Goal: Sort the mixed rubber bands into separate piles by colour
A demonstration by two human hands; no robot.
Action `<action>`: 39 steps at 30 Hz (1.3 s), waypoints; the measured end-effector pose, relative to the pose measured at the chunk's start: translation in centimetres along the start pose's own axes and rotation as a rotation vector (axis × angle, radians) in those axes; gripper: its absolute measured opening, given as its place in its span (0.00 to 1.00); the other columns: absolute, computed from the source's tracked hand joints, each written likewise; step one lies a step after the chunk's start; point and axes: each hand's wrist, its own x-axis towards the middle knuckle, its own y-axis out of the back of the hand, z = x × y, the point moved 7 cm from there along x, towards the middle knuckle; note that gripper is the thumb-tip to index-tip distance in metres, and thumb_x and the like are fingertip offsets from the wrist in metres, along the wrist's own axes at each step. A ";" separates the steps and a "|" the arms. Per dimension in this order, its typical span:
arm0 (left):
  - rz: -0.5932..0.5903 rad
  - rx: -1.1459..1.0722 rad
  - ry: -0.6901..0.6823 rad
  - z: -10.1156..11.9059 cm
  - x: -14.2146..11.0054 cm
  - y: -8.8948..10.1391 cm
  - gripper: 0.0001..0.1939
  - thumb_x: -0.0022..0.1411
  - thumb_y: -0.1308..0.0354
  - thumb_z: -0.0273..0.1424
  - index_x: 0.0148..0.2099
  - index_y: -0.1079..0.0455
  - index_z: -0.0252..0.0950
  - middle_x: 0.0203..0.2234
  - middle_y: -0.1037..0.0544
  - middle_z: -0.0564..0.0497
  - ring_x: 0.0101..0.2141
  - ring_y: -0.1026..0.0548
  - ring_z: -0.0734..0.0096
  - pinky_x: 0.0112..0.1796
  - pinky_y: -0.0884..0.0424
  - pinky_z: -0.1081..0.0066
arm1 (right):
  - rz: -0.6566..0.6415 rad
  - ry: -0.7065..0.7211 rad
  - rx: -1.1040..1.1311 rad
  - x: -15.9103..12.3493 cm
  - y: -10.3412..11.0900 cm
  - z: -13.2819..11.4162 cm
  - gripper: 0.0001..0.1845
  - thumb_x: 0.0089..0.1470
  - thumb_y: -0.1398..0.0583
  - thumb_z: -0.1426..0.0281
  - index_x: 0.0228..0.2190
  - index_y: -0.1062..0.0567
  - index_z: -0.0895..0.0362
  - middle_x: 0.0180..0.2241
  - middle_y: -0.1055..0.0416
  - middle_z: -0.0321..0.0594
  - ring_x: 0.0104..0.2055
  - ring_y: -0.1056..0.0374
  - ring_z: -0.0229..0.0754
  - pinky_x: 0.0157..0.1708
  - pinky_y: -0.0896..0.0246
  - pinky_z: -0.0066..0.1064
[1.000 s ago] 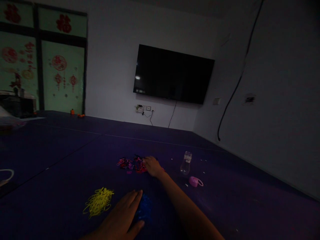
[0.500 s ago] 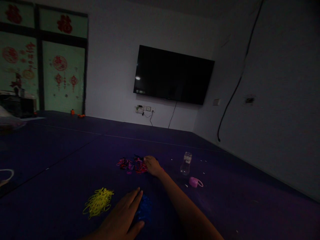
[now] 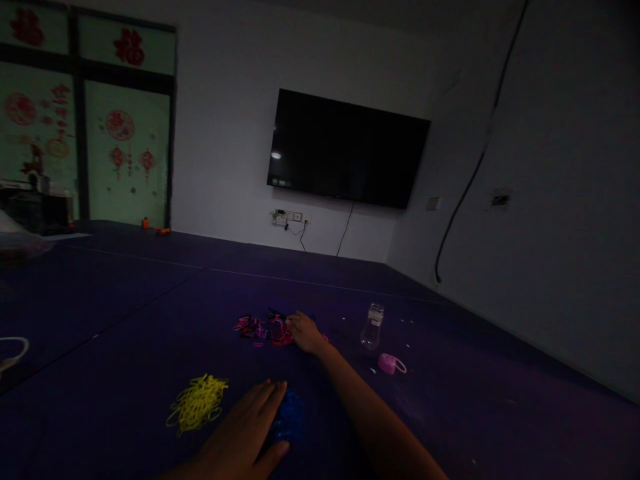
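Note:
My left hand (image 3: 250,423) lies low beside a pile of blue bands (image 3: 289,417). Its fingers are stretched out and the thumb stands apart, touching or nearly touching the blue pile; nothing is gripped. To its left is a heap of yellow rubber bands (image 3: 199,403). Farther forward, my right hand (image 3: 304,331) reaches into a loose mixed pile of red, pink and dark bands (image 3: 273,327). Its fingers are bent down and close together. Their tips are hard to make out in the dim light, so anything pinched there is hidden.
On the purple surface (image 3: 165,320), a clear bottle (image 3: 371,330) stands right of my right hand, near a pink cap with a loop (image 3: 387,363). White scraps lie around them. A white loop (image 3: 17,347) is at the left edge. A television (image 3: 350,150) hangs on the far wall.
Both hands stay in nearly the same places. The fingers of my left hand have shifted very slightly; the piles and the bottle look unmoved.

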 end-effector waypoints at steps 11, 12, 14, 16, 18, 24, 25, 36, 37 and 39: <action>-0.012 -0.017 -0.008 -0.1 0.1 -0.3 0.33 0.58 0.49 0.35 0.65 0.51 0.38 0.61 0.43 0.44 0.59 0.44 0.51 0.54 0.41 0.51 | -0.013 0.011 0.005 0.1 0.4 -0.5 0.22 0.63 0.56 0.66 0.49 0.30 0.59 0.52 0.33 0.45 0.59 0.46 0.46 0.56 0.51 0.39; -0.012 -0.017 -0.009 -0.4 0.3 -0.6 0.34 0.58 0.49 0.36 0.65 0.51 0.38 0.61 0.43 0.44 0.59 0.44 0.50 0.55 0.42 0.51 | -0.016 0.017 0.006 0.0 0.4 -0.6 0.22 0.63 0.56 0.66 0.49 0.30 0.59 0.52 0.33 0.45 0.59 0.46 0.46 0.56 0.51 0.40; -0.008 -0.019 -0.019 -0.9 0.5 -1.1 0.34 0.59 0.49 0.36 0.65 0.52 0.38 0.61 0.44 0.45 0.59 0.44 0.51 0.56 0.43 0.52 | -0.020 0.050 0.005 -0.1 0.5 -1.0 0.21 0.62 0.56 0.68 0.48 0.29 0.59 0.51 0.32 0.46 0.58 0.44 0.45 0.56 0.51 0.39; -0.006 -0.019 -0.031 -1.1 0.6 -1.3 0.33 0.59 0.50 0.37 0.66 0.52 0.39 0.62 0.44 0.45 0.59 0.45 0.51 0.56 0.44 0.53 | -0.012 0.084 0.005 -0.2 0.8 -1.4 0.21 0.62 0.56 0.69 0.46 0.28 0.58 0.49 0.30 0.45 0.55 0.41 0.44 0.56 0.52 0.38; -0.015 -0.011 -0.031 -1.1 0.6 -1.4 0.34 0.59 0.50 0.36 0.66 0.53 0.39 0.62 0.44 0.45 0.59 0.45 0.51 0.56 0.44 0.53 | -0.004 0.100 0.008 -0.3 1.1 -1.6 0.20 0.62 0.56 0.70 0.44 0.27 0.58 0.46 0.29 0.45 0.52 0.38 0.43 0.55 0.50 0.36; -0.031 0.012 -0.028 0.0 0.2 -0.2 0.33 0.60 0.50 0.35 0.66 0.54 0.41 0.62 0.45 0.47 0.59 0.45 0.53 0.55 0.42 0.53 | 0.061 0.047 0.064 -0.3 1.9 -1.7 0.20 0.62 0.55 0.69 0.39 0.25 0.59 0.44 0.28 0.46 0.48 0.35 0.42 0.48 0.44 0.31; -0.020 0.005 -0.027 0.2 0.1 0.1 0.33 0.60 0.50 0.35 0.66 0.54 0.41 0.62 0.45 0.47 0.59 0.45 0.53 0.55 0.42 0.53 | 0.086 0.023 0.084 -0.3 2.2 -1.5 0.20 0.62 0.55 0.68 0.39 0.25 0.59 0.43 0.28 0.46 0.47 0.34 0.41 0.48 0.44 0.31; 0.020 -0.019 -0.033 -1.1 0.3 -1.2 0.37 0.58 0.48 0.33 0.67 0.59 0.43 0.64 0.55 0.47 0.60 0.48 0.51 0.55 0.43 0.52 | 0.043 -0.220 0.459 0.0 5.2 -0.2 0.38 0.60 0.60 0.50 0.25 0.22 0.62 0.19 0.28 0.43 0.22 0.35 0.37 0.25 0.43 0.26; 0.026 -0.019 -0.029 -0.9 0.2 -1.0 0.38 0.58 0.48 0.33 0.67 0.60 0.42 0.65 0.60 0.46 0.61 0.49 0.51 0.55 0.43 0.52 | -0.050 -0.215 0.535 -0.1 5.1 -0.6 0.38 0.59 0.58 0.48 0.23 0.22 0.61 0.16 0.30 0.41 0.20 0.37 0.35 0.22 0.45 0.25; 0.025 -0.018 -0.017 -0.2 -0.1 -0.4 0.38 0.58 0.48 0.31 0.67 0.61 0.40 0.65 0.68 0.45 0.61 0.50 0.51 0.55 0.43 0.53 | -0.301 -0.208 0.658 -0.9 4.4 -2.0 0.35 0.56 0.53 0.47 0.21 0.22 0.61 0.13 0.34 0.37 0.16 0.42 0.33 0.19 0.49 0.24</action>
